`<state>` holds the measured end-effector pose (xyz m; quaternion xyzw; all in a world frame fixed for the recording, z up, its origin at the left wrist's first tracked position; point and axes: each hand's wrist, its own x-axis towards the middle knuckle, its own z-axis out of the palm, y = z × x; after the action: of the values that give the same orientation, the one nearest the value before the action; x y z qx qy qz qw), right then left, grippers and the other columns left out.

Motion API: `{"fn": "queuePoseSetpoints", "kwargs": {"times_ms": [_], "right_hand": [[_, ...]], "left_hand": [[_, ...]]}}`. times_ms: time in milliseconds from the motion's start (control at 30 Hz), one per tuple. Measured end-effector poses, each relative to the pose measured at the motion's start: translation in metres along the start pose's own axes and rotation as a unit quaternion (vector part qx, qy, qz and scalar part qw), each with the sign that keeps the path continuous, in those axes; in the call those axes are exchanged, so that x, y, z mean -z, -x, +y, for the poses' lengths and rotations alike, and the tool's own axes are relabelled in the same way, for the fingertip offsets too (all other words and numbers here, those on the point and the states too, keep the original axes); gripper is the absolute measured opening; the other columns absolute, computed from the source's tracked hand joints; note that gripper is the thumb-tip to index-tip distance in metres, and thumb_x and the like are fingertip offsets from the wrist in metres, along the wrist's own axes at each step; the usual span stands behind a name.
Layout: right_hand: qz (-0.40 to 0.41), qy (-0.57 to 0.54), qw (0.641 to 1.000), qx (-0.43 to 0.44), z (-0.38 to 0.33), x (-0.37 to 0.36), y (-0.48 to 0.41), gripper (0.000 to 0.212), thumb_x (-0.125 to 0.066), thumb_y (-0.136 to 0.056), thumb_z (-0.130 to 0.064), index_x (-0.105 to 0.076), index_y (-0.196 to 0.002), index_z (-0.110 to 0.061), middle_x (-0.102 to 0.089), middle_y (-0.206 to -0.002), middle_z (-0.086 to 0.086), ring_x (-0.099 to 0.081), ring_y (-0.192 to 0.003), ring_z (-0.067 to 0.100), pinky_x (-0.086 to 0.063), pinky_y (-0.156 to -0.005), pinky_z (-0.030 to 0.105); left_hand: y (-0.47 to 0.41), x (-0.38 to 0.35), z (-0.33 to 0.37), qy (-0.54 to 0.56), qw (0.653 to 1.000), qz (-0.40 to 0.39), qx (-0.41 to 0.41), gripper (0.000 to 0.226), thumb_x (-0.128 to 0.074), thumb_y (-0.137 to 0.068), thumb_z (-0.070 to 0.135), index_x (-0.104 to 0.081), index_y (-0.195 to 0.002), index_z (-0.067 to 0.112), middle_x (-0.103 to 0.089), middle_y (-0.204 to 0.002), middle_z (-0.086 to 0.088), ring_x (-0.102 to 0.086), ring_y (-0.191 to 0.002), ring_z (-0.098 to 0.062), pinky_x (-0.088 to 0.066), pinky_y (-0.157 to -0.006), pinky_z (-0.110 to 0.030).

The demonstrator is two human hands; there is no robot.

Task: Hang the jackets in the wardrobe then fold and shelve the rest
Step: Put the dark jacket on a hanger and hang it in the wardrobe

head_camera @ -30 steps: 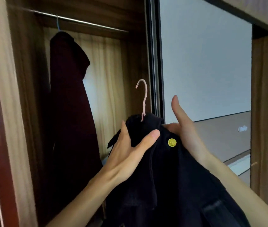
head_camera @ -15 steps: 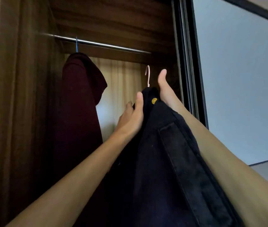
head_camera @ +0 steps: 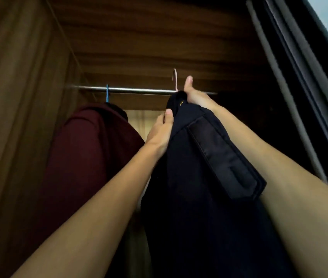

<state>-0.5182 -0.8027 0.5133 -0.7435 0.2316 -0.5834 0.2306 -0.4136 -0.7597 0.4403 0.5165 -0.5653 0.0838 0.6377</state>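
A black jacket (head_camera: 203, 177) on a pink hanger is raised inside the wardrobe. The pink hook (head_camera: 175, 79) stands above the metal rail (head_camera: 139, 90); whether it is over the rail I cannot tell. My left hand (head_camera: 162, 131) grips the jacket's left shoulder from the side. My right hand (head_camera: 194, 95) holds the collar near a yellow button (head_camera: 181, 103), thumb pointing up. A maroon jacket (head_camera: 90, 157) hangs on a blue hanger (head_camera: 107, 94) further left on the rail.
The wardrobe's wooden side wall (head_camera: 18, 117) is close on the left and its top panel (head_camera: 149, 37) is just above the rail. The dark sliding-door frame (head_camera: 299, 87) runs down the right. Bare rail lies between the two hooks.
Both hands have lifted the black jacket up and into the wardrobe, bringing the pink hook from below the rail to rail height. The view has tilted upward.
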Motion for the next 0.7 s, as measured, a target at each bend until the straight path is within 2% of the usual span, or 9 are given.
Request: {"fn": "queuePoseSetpoints", "kwargs": {"times_ms": [67,133,200,267,367,433,533,600,700], "right_hand": [[0.011,-0.015,1.000,-0.008,-0.001,-0.013,-0.018,0.075,-0.011,-0.103,-0.057,-0.042,-0.146,-0.004,-0.043,-0.153,0.012,-0.040,-0.140,0.024,-0.030,-0.106,0.028],[0.005,-0.017,1.000,-0.013,0.003,-0.028,-0.027,0.072,-0.015,-0.104,-0.056,-0.044,-0.145,-0.004,-0.046,-0.150,0.013,-0.044,-0.138,0.027,-0.031,-0.110,0.031],[-0.011,-0.010,1.000,-0.013,0.021,-0.044,-0.036,0.068,-0.019,-0.105,-0.052,-0.043,-0.146,-0.003,-0.045,-0.151,0.014,-0.043,-0.138,0.028,-0.033,-0.107,0.030],[-0.032,-0.011,0.999,-0.021,0.043,-0.064,-0.035,0.060,-0.024,-0.107,-0.044,-0.043,-0.145,-0.001,-0.045,-0.150,0.016,-0.044,-0.137,0.029,-0.034,-0.104,0.028],[-0.064,-0.025,0.998,-0.006,0.070,-0.095,-0.026,0.051,-0.033,-0.107,-0.035,-0.055,-0.133,0.003,-0.056,-0.137,0.018,-0.056,-0.118,0.030,-0.041,-0.090,0.029],[-0.081,-0.044,0.996,-0.004,0.080,-0.107,-0.012,0.049,-0.034,-0.106,-0.035,-0.058,-0.127,0.002,-0.062,-0.128,0.017,-0.060,-0.109,0.029,-0.047,-0.088,0.033],[-0.049,-0.086,0.995,-0.023,0.093,-0.117,-0.002,0.047,-0.031,-0.108,-0.034,-0.056,-0.126,0.001,-0.061,-0.122,0.014,-0.056,-0.101,0.026,-0.038,-0.078,0.027],[-0.015,-0.120,0.992,-0.037,0.096,-0.114,0.001,0.049,-0.029,-0.108,-0.036,-0.050,-0.133,0.001,-0.058,-0.129,0.014,-0.056,-0.108,0.027,-0.034,-0.078,0.025],[0.040,-0.121,0.991,-0.029,0.077,-0.088,-0.006,0.052,-0.030,-0.108,-0.036,-0.043,-0.142,0.002,-0.050,-0.144,0.016,-0.050,-0.129,0.030,-0.037,-0.088,0.026]], "left_hand": [[-0.018,0.004,-0.001,-0.038,0.999,0.008,-0.015,0.062,-0.020,-0.105,0.057,-0.039,-0.153,0.022,-0.045,-0.154,-0.003,-0.041,-0.142,-0.027,-0.031,-0.117,-0.038],[-0.030,0.006,-0.006,-0.061,0.998,0.019,-0.004,0.065,-0.016,-0.105,0.057,-0.033,-0.156,0.022,-0.038,-0.159,-0.003,-0.035,-0.146,-0.026,-0.028,-0.118,-0.037],[-0.033,0.007,-0.016,-0.070,0.997,0.021,-0.006,0.070,-0.014,-0.102,0.061,-0.033,-0.156,0.021,-0.037,-0.160,-0.004,-0.034,-0.147,-0.025,-0.026,-0.120,-0.041],[-0.030,0.004,-0.033,-0.081,0.996,0.002,-0.025,0.075,-0.016,-0.095,0.068,-0.040,-0.152,0.026,-0.046,-0.153,-0.001,-0.042,-0.142,-0.023,-0.031,-0.118,-0.045],[-0.021,0.000,-0.058,-0.089,0.995,0.004,-0.039,0.067,-0.028,-0.092,0.068,-0.049,-0.144,0.032,-0.059,-0.139,0.003,-0.054,-0.129,-0.019,-0.040,-0.113,-0.042],[-0.014,0.002,-0.068,-0.093,0.995,0.021,-0.033,0.050,-0.033,-0.102,0.051,-0.048,-0.145,0.030,-0.058,-0.141,0.001,-0.051,-0.131,-0.021,-0.037,-0.114,-0.039],[-0.006,0.010,-0.073,-0.119,0.992,0.037,-0.018,0.045,-0.038,-0.106,0.024,-0.041,-0.151,0.025,-0.052,-0.148,-0.002,-0.045,-0.138,-0.023,-0.033,-0.108,-0.026],[-0.001,0.011,-0.070,-0.124,0.991,0.035,-0.027,0.047,-0.042,-0.104,0.017,-0.043,-0.150,0.023,-0.053,-0.147,-0.001,-0.046,-0.137,-0.023,-0.035,-0.108,-0.026],[-0.002,0.007,-0.056,-0.087,0.994,0.030,-0.056,0.041,-0.043,-0.103,0.029,-0.050,-0.144,0.028,-0.060,-0.138,0.002,-0.055,-0.128,-0.022,-0.042,-0.111,-0.040]]}}
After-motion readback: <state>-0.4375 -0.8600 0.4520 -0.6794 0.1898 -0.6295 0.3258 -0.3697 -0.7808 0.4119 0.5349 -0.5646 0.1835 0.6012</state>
